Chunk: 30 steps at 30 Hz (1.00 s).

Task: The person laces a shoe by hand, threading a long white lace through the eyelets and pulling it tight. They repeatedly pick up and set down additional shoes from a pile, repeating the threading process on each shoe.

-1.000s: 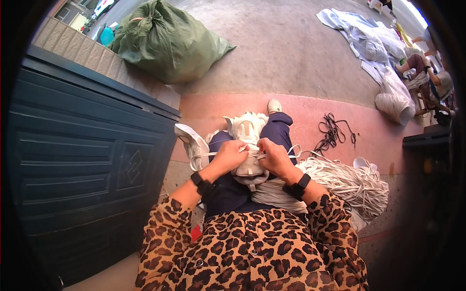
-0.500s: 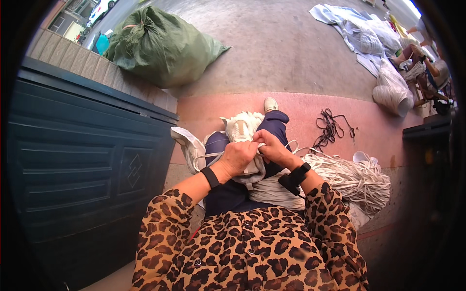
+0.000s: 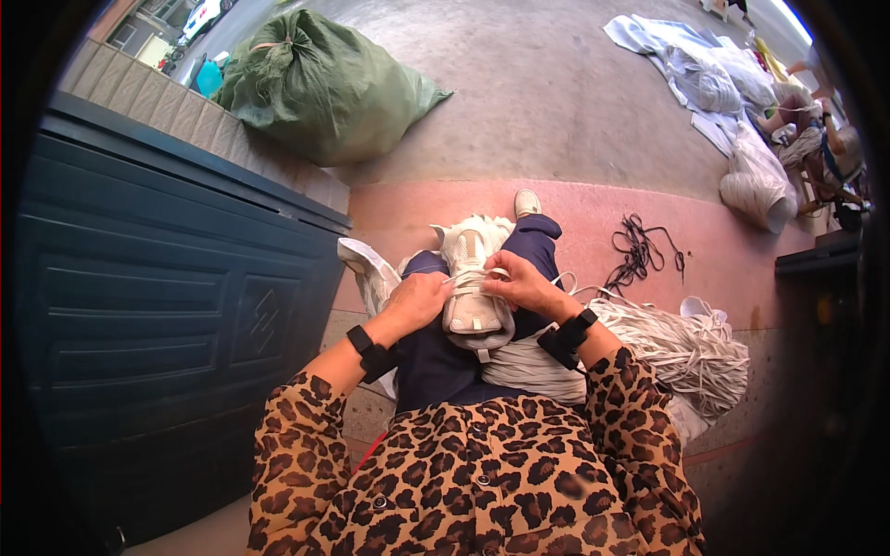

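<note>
A cream-white sneaker [image 3: 475, 310] rests in my lap between my thighs, its toe pointing away from me and its opening towards me. A pale shoelace [image 3: 471, 275] crosses the upper. At the shoe's left side, my left hand [image 3: 417, 300] pinches one length of lace with the fingertips closed. Over the right side of the laces my right hand [image 3: 527, 284] has thumb and finger closed on a loop of lace. Beside my right thigh lies a large bundle of off-white laces [image 3: 686, 347].
On the pink floor lies a tangle of black laces [image 3: 634, 252]. A full green sack [image 3: 324, 93] stands far left, beyond a dark blue door panel [image 3: 139, 306]. White bundles [image 3: 756, 181] and another person [image 3: 820, 130] are at far right. White material [image 3: 369, 269] lies left of my leg.
My left hand has moved left, away from my right hand, drawing out lace. More of the sneaker's tongue and opening shows. My right hand stays near the laces.
</note>
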### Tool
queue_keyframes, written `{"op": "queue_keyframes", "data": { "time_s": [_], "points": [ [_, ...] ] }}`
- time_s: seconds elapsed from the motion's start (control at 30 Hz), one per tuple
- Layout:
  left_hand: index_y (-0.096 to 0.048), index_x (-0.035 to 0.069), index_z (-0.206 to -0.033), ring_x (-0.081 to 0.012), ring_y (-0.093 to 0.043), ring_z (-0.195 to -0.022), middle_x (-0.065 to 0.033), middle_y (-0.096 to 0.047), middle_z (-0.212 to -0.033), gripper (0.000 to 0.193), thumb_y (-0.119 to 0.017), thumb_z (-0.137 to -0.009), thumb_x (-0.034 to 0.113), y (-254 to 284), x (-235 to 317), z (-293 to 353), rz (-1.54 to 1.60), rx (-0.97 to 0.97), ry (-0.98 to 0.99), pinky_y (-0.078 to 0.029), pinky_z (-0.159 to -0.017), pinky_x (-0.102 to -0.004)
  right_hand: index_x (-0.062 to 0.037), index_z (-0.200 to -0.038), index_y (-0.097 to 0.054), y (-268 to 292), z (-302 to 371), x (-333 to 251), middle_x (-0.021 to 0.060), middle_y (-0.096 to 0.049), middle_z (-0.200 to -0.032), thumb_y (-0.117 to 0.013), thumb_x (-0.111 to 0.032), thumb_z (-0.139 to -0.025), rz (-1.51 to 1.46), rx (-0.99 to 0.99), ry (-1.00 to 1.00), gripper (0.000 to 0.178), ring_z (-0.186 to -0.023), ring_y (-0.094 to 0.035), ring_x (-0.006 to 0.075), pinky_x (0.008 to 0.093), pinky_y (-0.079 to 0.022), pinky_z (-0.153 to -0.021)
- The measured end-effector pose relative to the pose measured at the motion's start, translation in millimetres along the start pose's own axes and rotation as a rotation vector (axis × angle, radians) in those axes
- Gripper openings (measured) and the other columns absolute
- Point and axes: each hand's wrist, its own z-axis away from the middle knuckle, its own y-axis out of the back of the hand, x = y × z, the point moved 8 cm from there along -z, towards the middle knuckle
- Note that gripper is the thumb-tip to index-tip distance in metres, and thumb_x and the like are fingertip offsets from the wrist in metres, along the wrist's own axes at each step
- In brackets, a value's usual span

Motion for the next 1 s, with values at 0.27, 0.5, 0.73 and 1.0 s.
{"op": "queue_keyframes", "data": {
  "time_s": [0.27,0.5,0.73,1.0],
  "points": [
    [-0.049,0.008,-0.071,-0.0181,-0.051,-0.051,-0.0051,-0.044,-0.065,0.005,-0.052,-0.071,0.012,5.2,66.5,63.3,-0.740,0.210,-0.843,-0.040,-0.044,-0.0311,-0.0040,-0.094,-0.049,-32.4,21.4,-44.0,0.0179,-0.057,-0.087,-0.051,0.001,-0.071,0.875,0.163,0.600,0.023,-0.074,-0.058,0.0341,0.0404,-0.047,-0.062],
    [-0.057,0.002,-0.082,-0.0239,-0.058,-0.058,-0.0111,-0.055,-0.069,0.008,-0.054,-0.079,0.009,49.3,22.9,65.6,-0.175,0.372,-0.466,-0.045,-0.053,-0.0317,-0.0027,-0.099,-0.055,13.8,32.1,-39.6,0.0199,-0.060,-0.091,-0.047,-0.008,-0.080,0.870,0.434,0.389,0.021,-0.079,-0.058,0.0377,0.0439,-0.047,-0.070],
    [-0.066,0.001,-0.083,-0.0354,-0.060,-0.074,-0.0197,-0.061,-0.073,0.027,-0.057,-0.077,0.026,-6.2,-9.3,-2.4,0.199,0.041,0.028,-0.047,-0.066,-0.0401,-0.0019,-0.081,-0.061,1.7,34.2,-24.5,0.0197,-0.060,-0.070,-0.049,-0.022,-0.083,1.062,0.275,0.171,0.024,-0.070,-0.059,0.0373,0.0443,-0.047,-0.063],
    [-0.063,0.002,-0.073,-0.0366,-0.060,-0.068,-0.0206,-0.060,-0.069,0.020,-0.061,-0.071,0.022,-21.4,2.6,-9.5,-0.174,0.264,0.045,-0.049,-0.061,-0.0389,-0.0042,-0.082,-0.063,-0.1,36.9,-13.0,0.0200,-0.060,-0.071,-0.049,-0.026,-0.084,1.074,0.275,0.080,0.026,-0.070,-0.059,0.0374,0.0454,-0.046,-0.064]
  ]
}}
